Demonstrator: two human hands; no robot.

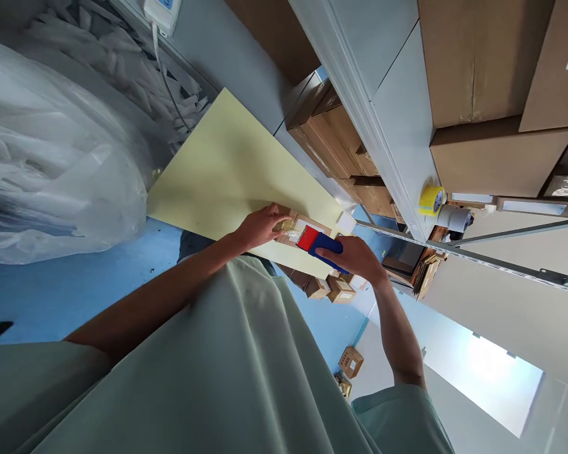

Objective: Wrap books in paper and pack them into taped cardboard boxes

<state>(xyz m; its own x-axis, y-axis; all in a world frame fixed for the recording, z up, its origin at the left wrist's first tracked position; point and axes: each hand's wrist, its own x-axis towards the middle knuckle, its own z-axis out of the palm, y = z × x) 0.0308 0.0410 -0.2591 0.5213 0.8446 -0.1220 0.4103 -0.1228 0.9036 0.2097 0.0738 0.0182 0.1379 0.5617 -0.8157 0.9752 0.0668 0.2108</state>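
Observation:
A small cardboard box with a pale label lies on the cream tabletop. At one end of it is my left hand, fingers curled and closed on the box; a glossy strip of clear tape shows by the fingertips. My right hand grips the blue handle of a tape dispenser. The dispenser's red head is over the box, close to the label. Whether its toothed edge touches the cardboard cannot be made out.
Clear plastic bags bulge at the left. Brown cartons stand beyond the table, with larger ones on the shelf. A yellow tape roll sits on that shelf. More boxes lie past the table's right end.

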